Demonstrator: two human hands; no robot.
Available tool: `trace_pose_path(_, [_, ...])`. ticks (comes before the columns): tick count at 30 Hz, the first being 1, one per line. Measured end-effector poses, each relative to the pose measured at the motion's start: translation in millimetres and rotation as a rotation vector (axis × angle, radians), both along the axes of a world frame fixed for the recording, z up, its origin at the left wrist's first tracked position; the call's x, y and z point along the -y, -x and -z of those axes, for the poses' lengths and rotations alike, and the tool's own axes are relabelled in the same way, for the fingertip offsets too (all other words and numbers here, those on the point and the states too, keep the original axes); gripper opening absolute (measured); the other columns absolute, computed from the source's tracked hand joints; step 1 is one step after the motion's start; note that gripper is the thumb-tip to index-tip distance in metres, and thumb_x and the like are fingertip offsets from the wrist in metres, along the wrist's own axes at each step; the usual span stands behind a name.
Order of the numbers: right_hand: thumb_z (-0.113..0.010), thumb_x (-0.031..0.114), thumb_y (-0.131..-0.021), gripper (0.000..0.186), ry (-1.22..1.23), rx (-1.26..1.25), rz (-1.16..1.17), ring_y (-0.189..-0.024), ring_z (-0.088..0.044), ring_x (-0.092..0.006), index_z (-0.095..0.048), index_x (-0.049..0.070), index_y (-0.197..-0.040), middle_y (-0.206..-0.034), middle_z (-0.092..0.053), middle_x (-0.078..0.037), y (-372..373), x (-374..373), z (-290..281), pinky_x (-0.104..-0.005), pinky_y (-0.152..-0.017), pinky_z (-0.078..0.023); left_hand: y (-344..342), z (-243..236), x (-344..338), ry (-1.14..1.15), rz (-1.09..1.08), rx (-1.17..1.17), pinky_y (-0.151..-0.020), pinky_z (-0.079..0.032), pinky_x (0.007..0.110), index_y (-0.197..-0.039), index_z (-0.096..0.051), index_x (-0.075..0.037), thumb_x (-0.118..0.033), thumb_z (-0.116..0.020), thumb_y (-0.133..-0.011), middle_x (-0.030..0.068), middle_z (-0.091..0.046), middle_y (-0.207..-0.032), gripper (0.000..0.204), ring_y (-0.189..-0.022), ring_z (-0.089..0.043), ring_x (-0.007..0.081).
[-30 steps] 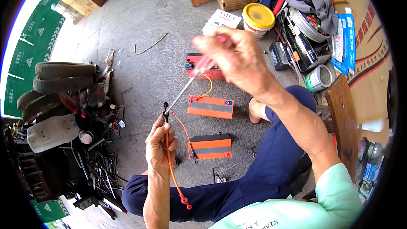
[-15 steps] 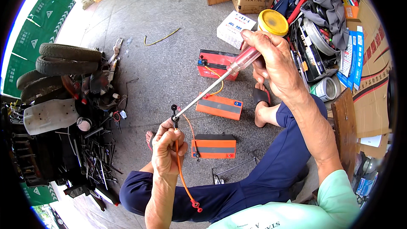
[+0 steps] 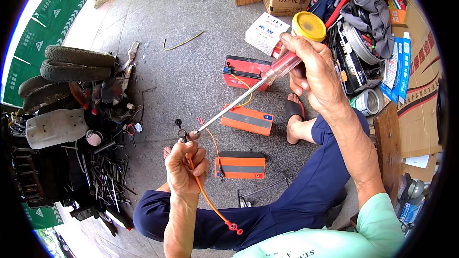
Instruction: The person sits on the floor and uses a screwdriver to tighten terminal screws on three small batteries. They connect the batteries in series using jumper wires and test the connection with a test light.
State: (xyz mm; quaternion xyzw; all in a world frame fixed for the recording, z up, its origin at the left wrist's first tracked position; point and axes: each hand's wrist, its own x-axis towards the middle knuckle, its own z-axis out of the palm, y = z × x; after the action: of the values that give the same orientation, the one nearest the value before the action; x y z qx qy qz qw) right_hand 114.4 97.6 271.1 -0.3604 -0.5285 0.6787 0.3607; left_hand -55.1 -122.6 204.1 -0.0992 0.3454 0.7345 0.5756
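My right hand (image 3: 313,69) is closed around the clear red handle of a screwdriver (image 3: 234,108), its shaft slanting down to the left. The tip is at the index fingertip of my left hand (image 3: 185,169); whether a screw is there I cannot make out. That hand pinches an orange cable (image 3: 203,193) just below its black ring terminal (image 3: 182,133), which stands up left of the tip. The cable's red terminal end (image 3: 233,227) hangs over my leg. Beyond my hands lie a red and black battery (image 3: 246,81) and two orange-grey batteries, one middle (image 3: 247,120), one nearer (image 3: 240,168).
A yellow cable joins the far and middle batteries; a thin orange one runs to the nearest. Tyres (image 3: 79,62) and loose tools (image 3: 103,177) lie left. A white box (image 3: 267,33), yellow-lidded tub (image 3: 309,25) and cluttered bin (image 3: 356,57) stand right. A loose yellow wire (image 3: 183,41) lies ahead.
The black ring terminal has moved left, away from the screwdriver tip, and tilted. The cable's red end has swung right. My right hand with the screwdriver has shifted slightly right.
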Motion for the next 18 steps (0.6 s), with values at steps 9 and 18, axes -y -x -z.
trace_pose_path(9, [-0.057, 0.033, -0.087, 0.031, -0.025, 0.065, -0.019, -0.035, -0.031, -0.0025, -0.057, 0.004, -0.077, -0.051, -0.044, 0.003, 2.3, 3.8, 0.2, -0.0187, -0.032, -0.027, -0.4, 3.3, 0.3, 0.025, 0.049, -0.061, -0.033, -0.024, 0.017, -0.093, -0.053, -0.006, -0.013, -0.058, -0.087, -0.0069, -0.034, -0.059, 0.011, -0.048, -0.027, 0.0036])
trace_pose_path(18, [-0.06, 0.031, -0.087, 0.03, -0.009, -0.039, -0.074, -0.037, -0.037, -0.0019, -0.061, 0.002, -0.077, -0.056, -0.053, -0.001, -0.6, -0.1, 1.1, -0.0181, -0.03, -0.028, 0.2, 2.2, -0.1, 0.111, -0.019, -0.159, -0.033, -0.025, 0.017, -0.092, -0.054, -0.005, -0.01, -0.059, -0.087, -0.006, -0.038, -0.06, 0.009, -0.047, -0.029, 0.0039])
